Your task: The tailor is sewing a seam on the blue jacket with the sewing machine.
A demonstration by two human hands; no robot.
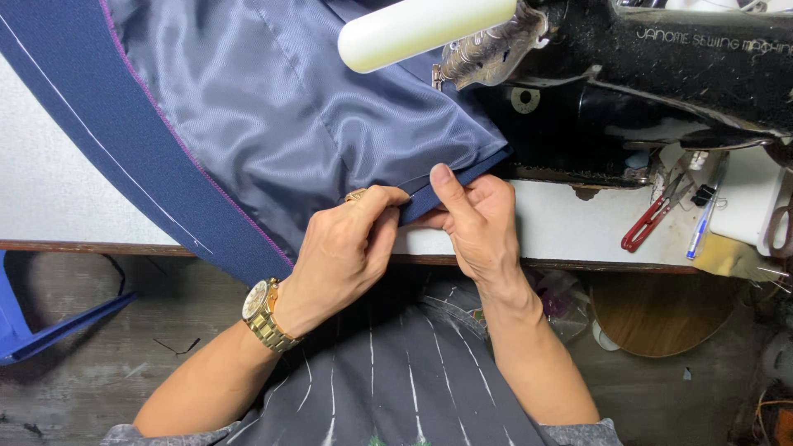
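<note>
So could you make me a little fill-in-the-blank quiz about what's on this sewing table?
1. Both hands pinch the folded edge of the ____ blue cloth.
2. The left hand has a gold ____ on its wrist.
3. The right hand is beside a black sewing ____.
4. The scissors on the table have ____ handles.

Missing words: dark (navy); watch; machine; red
</note>
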